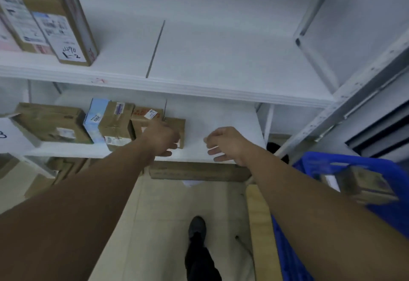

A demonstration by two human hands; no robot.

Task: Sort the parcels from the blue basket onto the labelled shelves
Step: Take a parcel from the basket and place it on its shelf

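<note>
My left hand (162, 137) reaches onto the middle white shelf (221, 123) and lies against a small brown parcel (178, 125) at the right end of a row of cardboard parcels (117, 123); whether it grips the parcel I cannot tell. My right hand (223, 143) hovers over the bare part of that shelf, fingers loosely curled, holding nothing. The blue basket (376, 167) stands at the lower right with a brown parcel (365, 183) inside.
The upper shelf (199, 59) carries upright labelled parcels (59, 26) at the left. A long cardboard box (199, 171) lies under the middle shelf. More boxes (59, 170) sit low at the left. A grey shelf upright (354, 101) rises at the right. My dark shoe (197, 227) is on the tiled floor.
</note>
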